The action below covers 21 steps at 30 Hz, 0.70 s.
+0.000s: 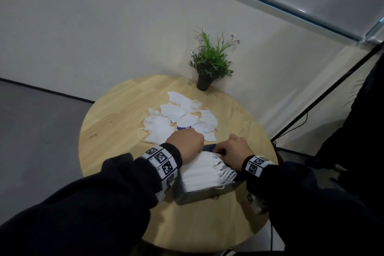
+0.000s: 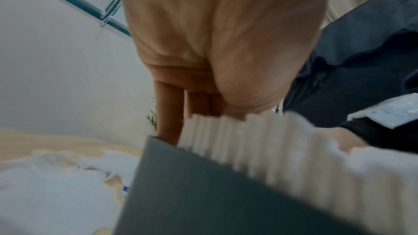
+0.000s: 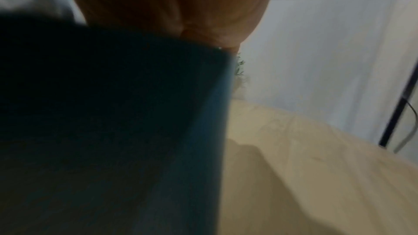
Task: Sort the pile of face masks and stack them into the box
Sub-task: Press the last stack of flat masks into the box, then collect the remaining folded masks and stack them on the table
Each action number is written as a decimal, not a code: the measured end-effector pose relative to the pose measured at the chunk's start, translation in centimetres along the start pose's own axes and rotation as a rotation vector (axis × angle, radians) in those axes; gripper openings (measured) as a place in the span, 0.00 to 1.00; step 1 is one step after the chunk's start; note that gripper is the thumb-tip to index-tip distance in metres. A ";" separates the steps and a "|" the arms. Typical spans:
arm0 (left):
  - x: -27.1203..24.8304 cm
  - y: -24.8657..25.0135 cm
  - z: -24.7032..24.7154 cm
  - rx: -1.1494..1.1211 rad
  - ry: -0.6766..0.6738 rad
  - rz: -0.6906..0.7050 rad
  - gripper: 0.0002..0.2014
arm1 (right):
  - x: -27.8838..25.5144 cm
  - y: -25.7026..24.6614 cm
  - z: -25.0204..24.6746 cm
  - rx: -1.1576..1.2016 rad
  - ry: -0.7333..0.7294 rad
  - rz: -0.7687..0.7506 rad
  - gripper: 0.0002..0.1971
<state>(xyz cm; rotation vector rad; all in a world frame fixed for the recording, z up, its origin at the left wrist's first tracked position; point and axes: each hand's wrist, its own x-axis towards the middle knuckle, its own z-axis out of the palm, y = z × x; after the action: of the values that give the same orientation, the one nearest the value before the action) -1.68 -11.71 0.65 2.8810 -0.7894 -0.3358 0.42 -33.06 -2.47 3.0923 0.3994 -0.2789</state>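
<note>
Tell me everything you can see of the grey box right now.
The grey box is open-topped with thin matte walls, maybe card, and sits on the round wooden table at its near edge. A row of white folded masks stands packed inside, edges above the rim. The left hand and right hand reach into its far end; their grip is hidden.

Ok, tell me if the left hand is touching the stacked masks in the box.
Touching. In the left wrist view the left hand presses its fingers against the far end of the stacked masks inside the box.
</note>
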 end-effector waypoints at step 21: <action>-0.1 0.1 4.0 -0.597 -0.161 -0.213 0.16 | -7.3 1.8 6.4 1.772 0.510 0.932 0.14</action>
<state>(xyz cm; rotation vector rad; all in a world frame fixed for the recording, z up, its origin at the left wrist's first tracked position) -2.82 -12.02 -3.21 2.3859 -0.3190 -0.6992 -7.14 -36.84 -7.47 3.9355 -2.5987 0.4893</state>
